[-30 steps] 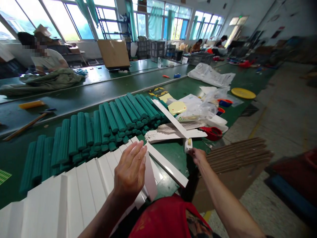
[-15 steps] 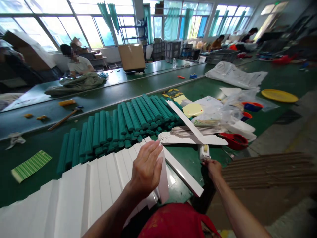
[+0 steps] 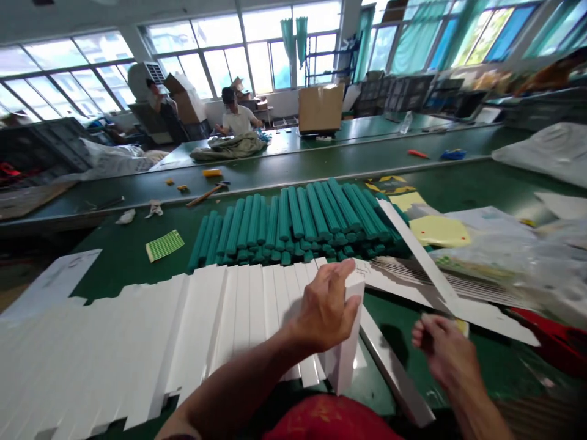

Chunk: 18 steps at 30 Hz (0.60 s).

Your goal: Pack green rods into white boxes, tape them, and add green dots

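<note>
My left hand point(image 3: 328, 305) grips the upper part of a narrow white cardboard box point(image 3: 345, 360), thumb on its right side and fingers over its top. That box leans at the right end of a long row of overlapping white boxes point(image 3: 206, 311). My right hand point(image 3: 447, 354) is above the green table, to the right of the row, with fingertips pinched; anything between them is too small to make out. Just behind it shows the yellowish edge of a tape dispenser point(image 3: 463, 328), mostly hidden. A loose white box point(image 3: 394, 366) lies between my hands.
Green ribbed rolls point(image 3: 293, 220) are stacked behind the white row. Flat white cardboard strips point(image 3: 413, 281), clear plastic bags point(image 3: 513, 256) and a red object point(image 3: 557, 336) lie to the right. A green sticker sheet point(image 3: 165, 245) and a hammer point(image 3: 206, 194) lie left. A person point(image 3: 239, 119) sits across the tables.
The view has swung left. My right hand has come away from the tape dispenser, toward my left hand. My left hand has stayed on the white box, which now stands more turned toward me.
</note>
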### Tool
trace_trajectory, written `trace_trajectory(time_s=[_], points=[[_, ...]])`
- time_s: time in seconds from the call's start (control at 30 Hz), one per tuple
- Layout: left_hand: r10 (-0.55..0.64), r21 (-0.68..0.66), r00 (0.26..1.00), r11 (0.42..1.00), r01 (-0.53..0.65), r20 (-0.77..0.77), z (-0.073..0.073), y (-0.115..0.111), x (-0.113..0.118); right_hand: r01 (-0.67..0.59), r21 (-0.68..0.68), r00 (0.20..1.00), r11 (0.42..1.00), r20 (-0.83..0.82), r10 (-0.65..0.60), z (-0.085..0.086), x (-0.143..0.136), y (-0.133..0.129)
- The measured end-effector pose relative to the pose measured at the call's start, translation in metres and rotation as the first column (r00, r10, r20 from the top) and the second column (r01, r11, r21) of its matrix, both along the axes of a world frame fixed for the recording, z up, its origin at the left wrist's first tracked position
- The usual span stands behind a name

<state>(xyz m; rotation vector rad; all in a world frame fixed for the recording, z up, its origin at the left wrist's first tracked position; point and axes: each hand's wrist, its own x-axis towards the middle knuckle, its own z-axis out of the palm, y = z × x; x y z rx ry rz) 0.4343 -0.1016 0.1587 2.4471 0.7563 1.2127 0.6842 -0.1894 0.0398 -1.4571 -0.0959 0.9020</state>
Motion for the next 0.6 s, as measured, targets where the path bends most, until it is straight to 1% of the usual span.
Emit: trace_trajectory(time_s=[0.03, 0.07, 0.1, 0.13, 0.17, 0.2, 0.23, 0.3, 0.37, 0.47, 0.6], points=[[0.000, 0.001, 1.000, 1.000, 0.000, -0.003, -0.001, -0.001, 0.002, -0.119, 0.112, 0.993, 0.987, 0.035, 0.116, 0.029, -0.014, 0.006], [0.001, -0.003, 1.000, 1.000, -0.001, -0.007, -0.001, -0.002, 0.004, -0.230, 0.179, 0.973, 0.957, 0.050, 0.225, 0.058, -0.028, 0.010], [0.002, -0.010, 1.000, 1.000, -0.002, -0.015, -0.002, -0.003, 0.005, -0.322, 0.218, 0.947, 0.921, 0.060, 0.317, 0.086, -0.042, 0.014], [0.007, -0.018, 1.000, 1.000, -0.007, -0.020, -0.002, -0.004, 0.007, -0.390, 0.243, 0.921, 0.888, 0.073, 0.384, 0.110, -0.055, 0.018], [0.014, -0.023, 1.000, 1.000, -0.014, -0.025, -0.003, -0.004, 0.008, -0.449, 0.256, 0.893, 0.856, 0.094, 0.440, 0.130, -0.067, 0.021], [0.021, -0.025, 0.999, 0.999, -0.022, -0.028, -0.003, -0.005, 0.009, -0.498, 0.261, 0.867, 0.827, 0.121, 0.484, 0.145, -0.078, 0.023], [0.027, -0.024, 0.999, 0.999, -0.028, -0.029, -0.003, -0.005, 0.010, -0.537, 0.259, 0.843, 0.803, 0.144, 0.518, 0.154, -0.086, 0.026], [0.032, -0.008, 0.999, 0.999, -0.032, -0.028, -0.003, -0.005, 0.011, -0.587, 0.250, 0.810, 0.770, 0.192, 0.554, 0.161, -0.098, 0.029], [0.030, 0.015, 0.999, 0.999, -0.030, -0.027, -0.001, -0.006, 0.012, -0.607, 0.237, 0.793, 0.758, 0.229, 0.564, 0.160, -0.102, 0.032], [0.040, 0.016, 0.999, 0.999, -0.039, -0.027, 0.000, -0.008, 0.013, -0.612, 0.189, 0.783, 0.768, 0.275, 0.557, 0.156, -0.106, 0.037], [0.080, -0.008, 0.996, 0.997, -0.081, -0.029, 0.000, -0.011, 0.017, -0.599, 0.065, 0.765, 0.798, 0.342, 0.546, 0.158, -0.108, 0.041]])
